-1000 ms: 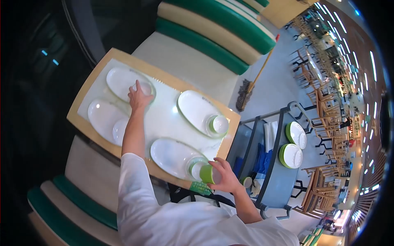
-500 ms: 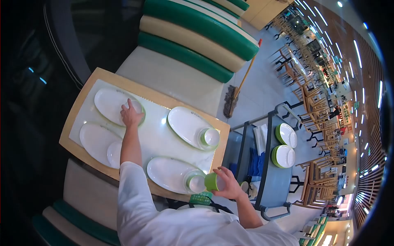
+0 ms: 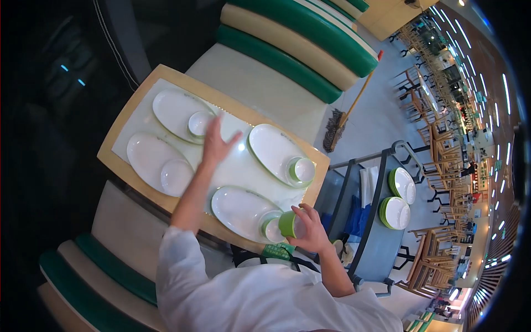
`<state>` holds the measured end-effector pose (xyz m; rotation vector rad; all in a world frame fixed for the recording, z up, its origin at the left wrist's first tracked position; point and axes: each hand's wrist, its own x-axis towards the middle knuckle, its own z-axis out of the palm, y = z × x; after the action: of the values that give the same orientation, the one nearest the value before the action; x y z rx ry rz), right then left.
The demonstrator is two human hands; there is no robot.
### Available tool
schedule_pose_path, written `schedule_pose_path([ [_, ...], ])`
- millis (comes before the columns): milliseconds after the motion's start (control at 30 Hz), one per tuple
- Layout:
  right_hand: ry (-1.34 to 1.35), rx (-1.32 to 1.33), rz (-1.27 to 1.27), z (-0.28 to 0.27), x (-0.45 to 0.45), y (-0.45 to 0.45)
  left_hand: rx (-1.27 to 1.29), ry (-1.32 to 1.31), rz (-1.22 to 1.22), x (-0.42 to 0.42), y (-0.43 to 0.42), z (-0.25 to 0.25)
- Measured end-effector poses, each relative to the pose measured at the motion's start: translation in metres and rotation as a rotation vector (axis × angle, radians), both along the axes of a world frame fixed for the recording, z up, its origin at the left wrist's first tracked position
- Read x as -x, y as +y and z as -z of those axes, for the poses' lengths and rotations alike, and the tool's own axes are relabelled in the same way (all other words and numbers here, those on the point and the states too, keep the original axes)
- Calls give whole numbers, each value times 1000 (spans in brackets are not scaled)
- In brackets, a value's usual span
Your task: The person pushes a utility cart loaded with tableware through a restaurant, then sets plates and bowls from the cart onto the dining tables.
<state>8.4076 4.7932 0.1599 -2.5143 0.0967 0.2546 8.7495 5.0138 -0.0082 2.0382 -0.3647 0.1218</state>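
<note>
My left hand [image 3: 217, 143] is open, its fingers spread and slightly blurred, above the table [image 3: 232, 160] just right of a small white-and-green cup [image 3: 200, 123]. That cup stands at the right end of the far-left oval plate [image 3: 170, 113]. My right hand [image 3: 312, 235] is wrapped round a green cup [image 3: 287, 224], tilted at the table's near right edge. Close beside it, another cup [image 3: 273, 229] stands on the near-right oval plate [image 3: 235, 209]. The far-right oval plate [image 3: 270, 146] carries a cup [image 3: 302, 170]. The near-left oval plate [image 3: 145, 156] has a small round dish [image 3: 177, 177] on it.
To the right stands a grey cart [image 3: 379, 252] with stacks of green-rimmed dishes [image 3: 396, 213] and blue cloth [image 3: 359, 218]. A mop [image 3: 333, 130] stands on the floor behind. Booth seats [image 3: 260, 77] flank the table. A green card [image 3: 278, 250] is at its near edge.
My left hand has come off the cup on the far-left plate and moved right, with fingers spread. My right hand still holds the green cup. The whole view has shifted.
</note>
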Motion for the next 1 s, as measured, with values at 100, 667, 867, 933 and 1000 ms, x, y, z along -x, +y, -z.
schedule_pose_path([
  [100,-24,7,-23,8,-11,11,422,390,432,129,-8,1],
  [667,53,215,-504,26,-33,130,-195,794,241,285,89,-73],
  [867,-231,6,-351,19,-45,116,119,634,-52,266,141,-13],
  [933,-148,-23,-224,19,-42,100,117,598,-266,246,167,24],
  [1000,-73,19,-218,36,-30,75,245,593,-440,222,188,46],
])
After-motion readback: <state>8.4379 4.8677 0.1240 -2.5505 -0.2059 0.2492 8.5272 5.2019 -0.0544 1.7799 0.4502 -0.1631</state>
